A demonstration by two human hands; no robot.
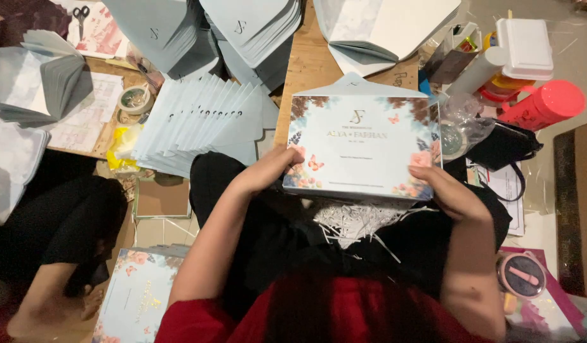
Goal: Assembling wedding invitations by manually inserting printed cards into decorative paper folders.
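Both my hands hold a pale blue card (363, 143) with flower and butterfly prints and gold lettering, resting partly in a matching envelope whose pointed flap (353, 82) sticks up behind it. My left hand (268, 168) grips the card's lower left corner. My right hand (449, 190) grips its lower right corner. Shredded white paper strips (357, 219) lie on my black-clad lap right below the card.
Fanned grey-blue envelopes (198, 121) lie left of the card, more stacks (255, 28) further back on a wooden board (309, 63). A tape roll (134, 98), scissors (81, 16), a pink bottle (547, 105), a white box (525, 44) and another floral card (138, 298) surround me.
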